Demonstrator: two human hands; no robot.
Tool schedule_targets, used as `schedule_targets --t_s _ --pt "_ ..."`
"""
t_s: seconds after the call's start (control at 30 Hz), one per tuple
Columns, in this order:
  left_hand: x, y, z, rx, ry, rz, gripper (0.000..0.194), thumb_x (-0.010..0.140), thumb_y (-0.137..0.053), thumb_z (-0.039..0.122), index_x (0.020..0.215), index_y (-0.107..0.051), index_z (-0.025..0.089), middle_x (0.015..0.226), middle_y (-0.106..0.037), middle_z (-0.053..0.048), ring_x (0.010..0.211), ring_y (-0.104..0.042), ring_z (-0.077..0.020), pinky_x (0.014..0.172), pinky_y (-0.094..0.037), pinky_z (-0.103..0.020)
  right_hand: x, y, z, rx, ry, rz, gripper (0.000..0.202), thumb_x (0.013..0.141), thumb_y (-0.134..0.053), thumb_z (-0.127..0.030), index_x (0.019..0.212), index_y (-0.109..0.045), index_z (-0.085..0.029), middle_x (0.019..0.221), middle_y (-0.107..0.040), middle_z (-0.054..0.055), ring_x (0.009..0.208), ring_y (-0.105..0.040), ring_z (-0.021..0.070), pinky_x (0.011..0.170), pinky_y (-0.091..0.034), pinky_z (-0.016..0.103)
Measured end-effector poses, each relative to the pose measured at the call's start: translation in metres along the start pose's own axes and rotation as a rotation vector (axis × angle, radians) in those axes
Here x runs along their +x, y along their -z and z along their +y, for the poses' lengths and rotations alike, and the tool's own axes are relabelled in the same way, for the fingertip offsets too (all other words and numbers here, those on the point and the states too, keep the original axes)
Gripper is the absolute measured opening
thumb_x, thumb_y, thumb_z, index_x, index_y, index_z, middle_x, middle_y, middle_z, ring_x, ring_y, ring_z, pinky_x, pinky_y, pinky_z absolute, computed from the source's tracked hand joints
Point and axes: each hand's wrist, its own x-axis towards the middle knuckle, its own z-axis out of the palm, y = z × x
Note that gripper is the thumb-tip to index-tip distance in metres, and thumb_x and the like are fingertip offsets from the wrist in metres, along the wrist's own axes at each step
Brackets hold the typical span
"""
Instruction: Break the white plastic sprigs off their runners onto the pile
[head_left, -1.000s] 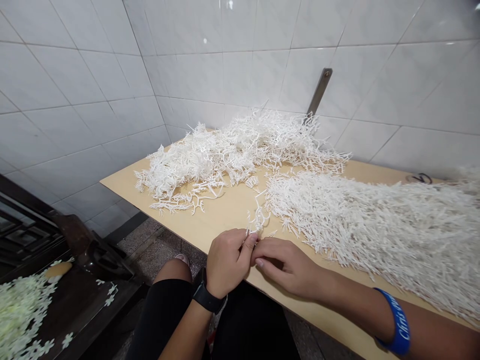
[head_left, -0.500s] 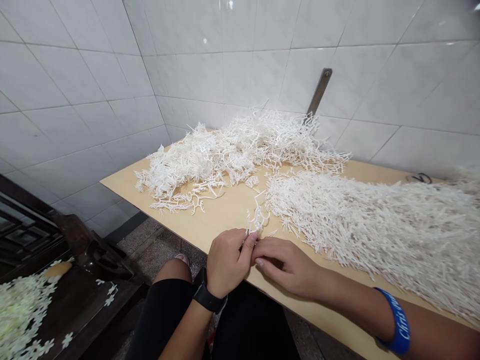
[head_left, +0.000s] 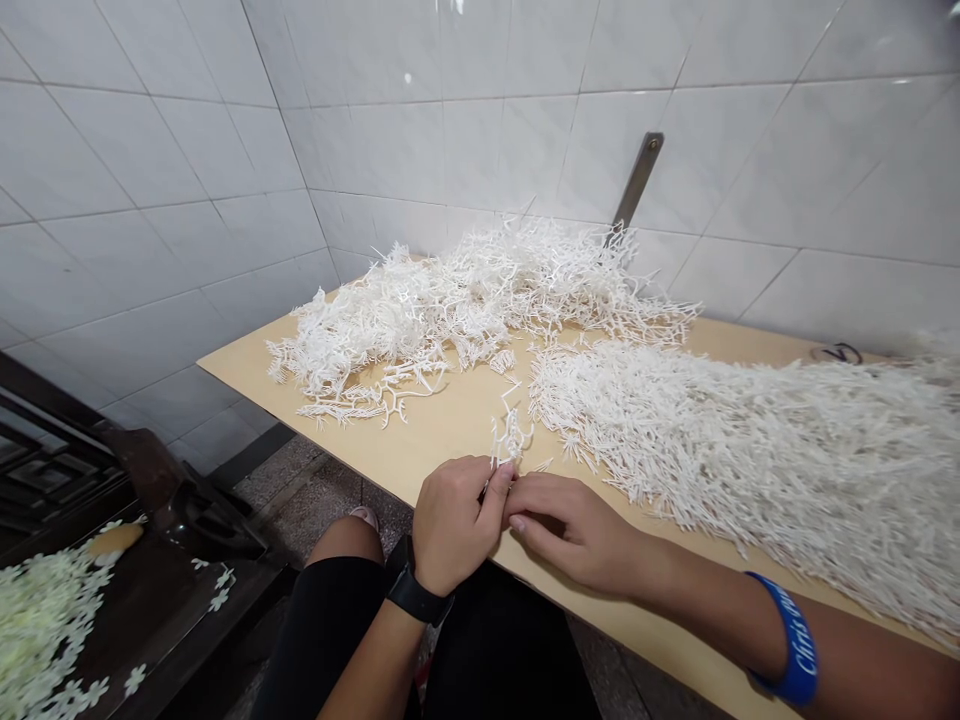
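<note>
Near the table's front edge, my left hand (head_left: 459,520) pinches a white, twig-like branched plastic piece (head_left: 511,436) between thumb and fingers. Its thin branches stick up beyond the fingertips. My right hand (head_left: 574,530) is curled closed and meets the left thumb tip; its fingertips are partly hidden, so what they grip cannot be made out. Just right of the hands lies a broad heap of short white plastic sprigs (head_left: 735,430). Behind, toward the wall, is a tangled pile of white branched pieces (head_left: 465,300).
The light wooden table (head_left: 442,440) stands against a tiled wall (head_left: 510,140). A metal strip (head_left: 637,180) leans up behind the back pile. At the lower left, a dark wooden seat (head_left: 161,610) bears pale flower-shaped pieces (head_left: 45,620). A dark loop (head_left: 840,353) lies at the back right.
The branched piece above my left hand has shifted very slightly to the left. Both hands stay together in nearly the same place.
</note>
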Motion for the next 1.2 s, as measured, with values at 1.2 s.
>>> schedule_targets --t_s 1.2 --pt "0.0002 -0.0014 -0.0019 -0.056 0.022 -0.049 0.040 0.101 -0.039 0.032 0.069 -0.057 0.018 0.066 -0.061 -0.001 0.065 -0.054 -0.0151 0.063 -0.033 -0.028 0.0012 0.0006 0.0009 0.029 0.004 0.013 0.017 0.092 -0.050 -0.014 0.092 -0.066 -0.017 0.085 -0.065 0.004 0.080 -0.057 0.0166 0.075 -0.044 0.029"
